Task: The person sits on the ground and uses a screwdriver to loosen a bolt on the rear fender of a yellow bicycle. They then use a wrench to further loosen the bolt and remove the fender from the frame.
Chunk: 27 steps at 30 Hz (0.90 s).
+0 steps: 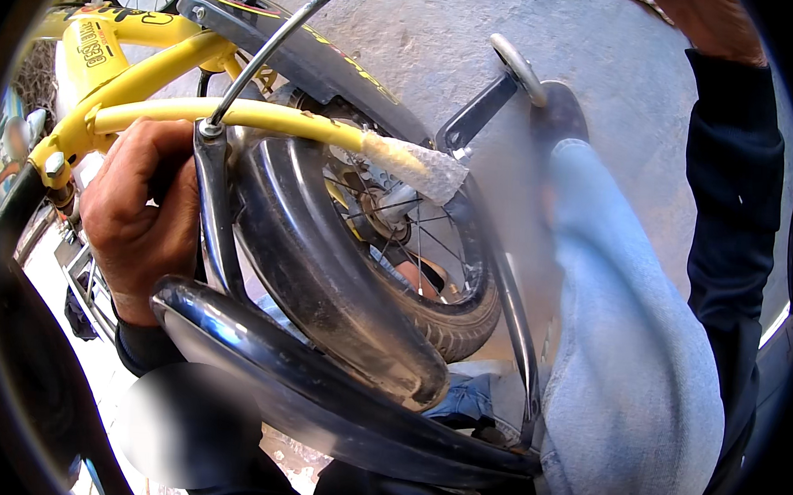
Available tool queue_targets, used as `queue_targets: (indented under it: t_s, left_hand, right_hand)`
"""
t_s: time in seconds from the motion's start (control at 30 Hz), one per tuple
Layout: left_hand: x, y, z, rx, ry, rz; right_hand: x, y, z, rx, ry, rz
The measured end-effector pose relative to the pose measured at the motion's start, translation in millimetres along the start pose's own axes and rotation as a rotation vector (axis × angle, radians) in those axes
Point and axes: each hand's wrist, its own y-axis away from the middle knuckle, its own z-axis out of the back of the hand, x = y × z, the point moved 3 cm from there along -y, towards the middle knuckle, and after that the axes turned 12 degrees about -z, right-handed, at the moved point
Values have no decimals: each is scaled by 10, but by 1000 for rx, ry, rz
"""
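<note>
My left hand (141, 214) is closed, thumb and fingers curled together, under the yellow frame tube (269, 115) and against a black metal stay (214, 209). Whatever it grips is hidden behind the stay. A thin silver rod (286, 44) slants down to a bolt at the top of this stay. Beside the hand, a dusty black mudguard (316, 262) covers the spoked wheel (451, 325) of a small bicycle. Clear plastic wrap (418, 167) covers the tube's end. My right hand (720, 27) is at the upper right edge, away from the bicycle; its fingers are out of sight.
A curved black bar (320, 381) crosses in front of the mudguard. The black chain guard (320, 63) lies beyond the wheel. A black bracket with a grey ring (517, 69) juts out at right. My jeans-clad leg (623, 319) is beside the wheel on the concrete floor (459, 29).
</note>
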Motion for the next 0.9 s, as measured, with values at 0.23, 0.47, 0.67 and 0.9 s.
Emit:
queue_targets:
  t_s: [0.23,0.47,0.67,0.9]
  left_hand:
    - [12,5,-1,0,3,-23]
    - [14,-8,2,0,4,-30]
    - [5,-4,0,-4,12,-2]
    - [16,1,11,2,25,21]
  right_hand:
    - [-2,4,68,108,50,-22]
    - [-23,-12,14,51,28,-46]
    - [4,15,4,62,-77,7]
    - [-15,-4,104,62,108,-85]
